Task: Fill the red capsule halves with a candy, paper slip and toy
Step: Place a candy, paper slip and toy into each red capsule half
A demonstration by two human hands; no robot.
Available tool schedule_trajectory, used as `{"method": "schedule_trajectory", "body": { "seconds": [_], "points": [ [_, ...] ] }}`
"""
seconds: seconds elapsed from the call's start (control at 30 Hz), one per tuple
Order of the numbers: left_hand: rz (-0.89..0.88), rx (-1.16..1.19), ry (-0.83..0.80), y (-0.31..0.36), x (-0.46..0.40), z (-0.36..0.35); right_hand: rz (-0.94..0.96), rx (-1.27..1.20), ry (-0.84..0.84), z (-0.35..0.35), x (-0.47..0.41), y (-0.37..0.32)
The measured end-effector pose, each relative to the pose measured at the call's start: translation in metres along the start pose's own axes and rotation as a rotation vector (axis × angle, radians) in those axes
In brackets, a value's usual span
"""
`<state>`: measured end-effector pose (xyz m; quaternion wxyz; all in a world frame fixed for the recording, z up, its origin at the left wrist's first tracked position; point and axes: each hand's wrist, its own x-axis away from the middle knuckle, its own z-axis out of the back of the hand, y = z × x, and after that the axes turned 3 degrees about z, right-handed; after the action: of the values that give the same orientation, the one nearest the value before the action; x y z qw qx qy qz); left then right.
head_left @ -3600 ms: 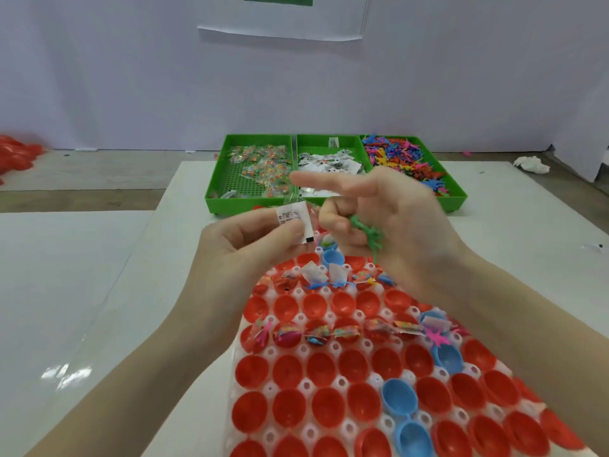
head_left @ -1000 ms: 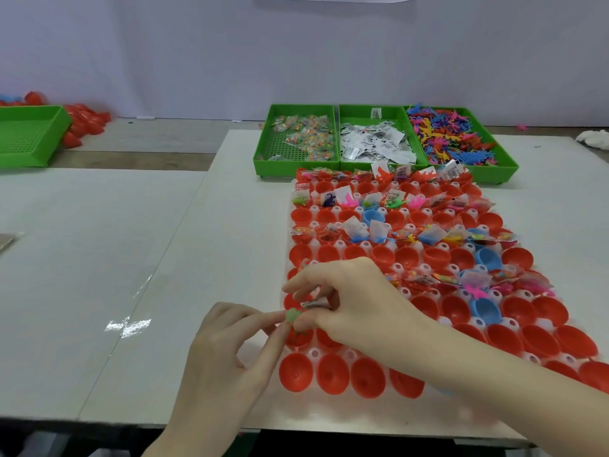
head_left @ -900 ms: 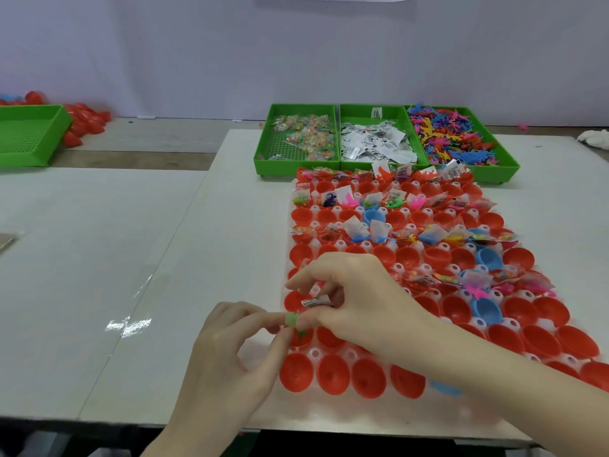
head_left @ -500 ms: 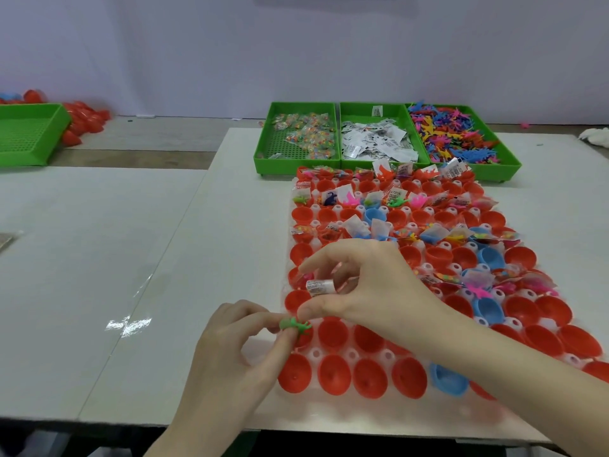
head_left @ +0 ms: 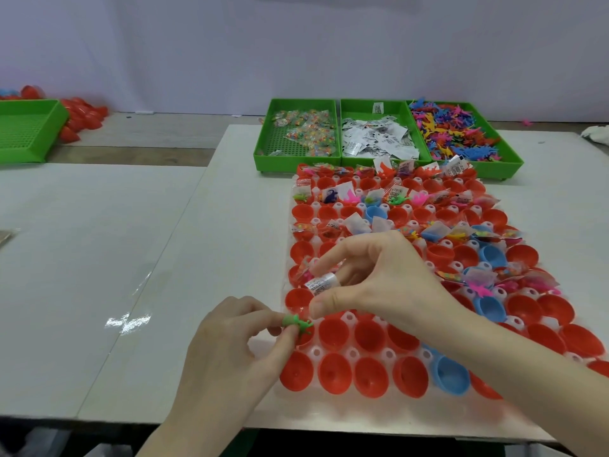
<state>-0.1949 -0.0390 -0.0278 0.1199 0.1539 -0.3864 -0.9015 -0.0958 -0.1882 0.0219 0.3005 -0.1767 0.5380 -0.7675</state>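
A clear tray (head_left: 342,402) holds rows of red capsule halves (head_left: 334,334) and a few blue ones (head_left: 449,374). The far rows hold candies, paper slips and toys; the near rows look empty. My left hand (head_left: 237,344) pinches a small green toy (head_left: 298,323) over the left edge of the tray, above a red half. My right hand (head_left: 382,285) hovers just above and to the right of it, with a rolled paper slip (head_left: 321,282) held between its fingers.
Three green bins stand beyond the tray: candies (head_left: 304,130), paper slips (head_left: 379,140), coloured toys (head_left: 454,133). Another green bin (head_left: 26,130) and loose red halves (head_left: 82,117) lie far left. The table's front edge runs just below my hands.
My hands came down from near the bins to the tray's near left corner. In the last second the green toy passed into my left fingers and my right hand lifted with the slip.
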Motion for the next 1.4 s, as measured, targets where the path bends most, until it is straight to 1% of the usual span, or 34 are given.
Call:
{"method": "schedule_trajectory", "body": {
  "seconds": [0.13, 0.3, 0.43, 0.6, 0.7, 0.8, 0.9, 1.0, 1.13, 1.27, 1.4],
  "points": [
    [0.041, 0.021, -0.021, -0.001, 0.001, 0.002, 0.058, 0.113, -0.006, -0.005, 0.003, 0.003],
    [0.040, 0.042, -0.055, -0.001, 0.001, 0.002, 0.099, 0.185, -0.077, -0.008, 0.005, -0.001],
    [0.041, 0.062, -0.044, 0.002, 0.001, 0.003, 0.107, 0.166, -0.144, -0.004, 0.007, -0.007],
    [0.033, 0.031, -0.040, 0.002, 0.002, 0.004, 0.122, 0.221, -0.089, -0.004, 0.006, -0.006],
    [0.047, 0.024, -0.044, 0.004, 0.001, 0.005, 0.126, 0.264, -0.100, -0.002, 0.006, -0.006],
    [0.047, 0.029, -0.052, 0.002, 0.000, 0.005, 0.103, 0.254, -0.099, -0.001, 0.006, -0.005],
    [0.054, 0.026, -0.076, 0.001, 0.000, 0.005, 0.102, 0.263, -0.159, 0.000, 0.006, -0.005],
    [0.036, 0.046, -0.083, 0.001, 0.000, 0.005, 0.184, 0.325, -0.213, 0.000, 0.005, -0.005],
    [0.015, 0.040, -0.092, 0.000, 0.002, 0.005, 0.219, 0.343, -0.260, -0.003, 0.007, -0.004],
    [-0.019, 0.025, -0.094, -0.003, 0.001, 0.005, 0.248, 0.467, -0.290, -0.007, 0.008, -0.004],
    [-0.045, 0.014, -0.104, -0.002, 0.000, 0.006, 0.326, 0.718, -0.317, -0.013, 0.008, -0.007]
  ]
}}
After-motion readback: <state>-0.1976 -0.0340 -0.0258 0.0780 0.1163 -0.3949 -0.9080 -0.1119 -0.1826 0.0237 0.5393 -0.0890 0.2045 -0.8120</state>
